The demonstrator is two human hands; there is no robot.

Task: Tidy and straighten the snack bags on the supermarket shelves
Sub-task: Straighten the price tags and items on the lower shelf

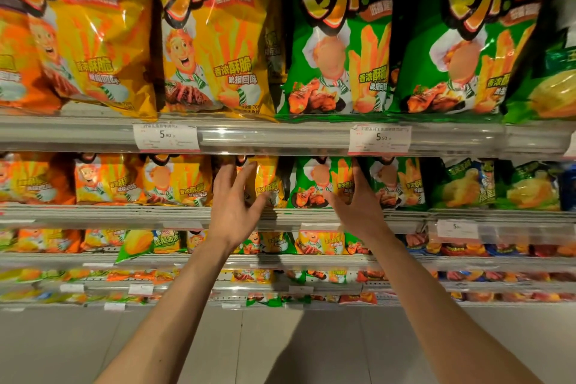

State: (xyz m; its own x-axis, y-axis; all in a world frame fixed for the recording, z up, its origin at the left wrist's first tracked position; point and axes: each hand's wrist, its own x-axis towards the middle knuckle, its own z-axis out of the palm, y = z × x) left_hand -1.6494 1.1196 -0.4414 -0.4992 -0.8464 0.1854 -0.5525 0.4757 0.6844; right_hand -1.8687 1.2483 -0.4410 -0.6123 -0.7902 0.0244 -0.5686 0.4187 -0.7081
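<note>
The left hand [232, 196] is spread open, the fingers straight and a little apart, and they reach up toward a yellow bag [268, 181] on the second shelf [93, 212]; the fingertips seem to touch the bag's left side, but nothing is gripped. The right hand [358, 199] is also open, the fingers stretched upward along the right side of a green bag [321, 182], which stands just beside the yellow one; I cannot tell if the palm presses on it or only comes near. Both bags stand at the front edge of this shelf, in the middle of the row, with more yellow and orange bags to the left and more green ones to the right. The yellow bag looks tilted and partly hidden behind the left hand, so it is probably the one that needs straightening. The danger, in my judgement, is that these bags are light, puffed and slippery: a push from open fingers could make one slide over the front edge and fall to the lower shelves or to the floor [280, 346]. A push from the side could also knock over the neighbours like dominoes. The tops of the bags sit close under the price rail [280, 137] of the upper shelf, so lifting one too high may catch it there and crumple it.
</note>
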